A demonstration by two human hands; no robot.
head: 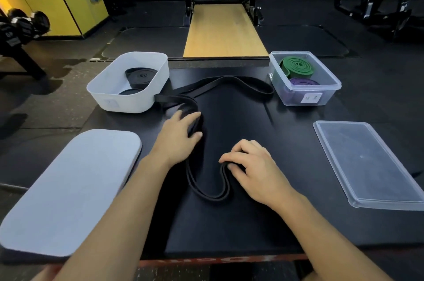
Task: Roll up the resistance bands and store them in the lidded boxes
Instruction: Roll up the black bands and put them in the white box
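While two boxes sit open at the far side of the table [241, 223], we're clearly past the halfway mark. The clear box [293, 98] on the right already holds a green roll [296, 67] and a purple roll [304, 82], and the white box [128, 102] on the left has two black rolls [141, 77] inside. One long black band [229, 78] is left, sprawled unrolled across the table between the boxes, looping down toward the near edge.

And the work on it looks to be just beginning. The right hand [250, 166] has its fingers curled, pinching the near end of the band, where a first tuck may be forming. The left hand [181, 133] grips the band further up, between fingers and thumb.

What remains, by my reckoning: roll this band fully, drop it into a box, then close both. The white lid [68, 188] lies flat at near left and the clear lid [367, 161] at near right, neither one on yet.

Now the trouble spots. Black band on black table is hard to trace, and the stretch under each hand is covered, so I can't tell whether any turns are wound yet. The white box's near wall hides part of its contents, and the label on the clear box is too small to read.
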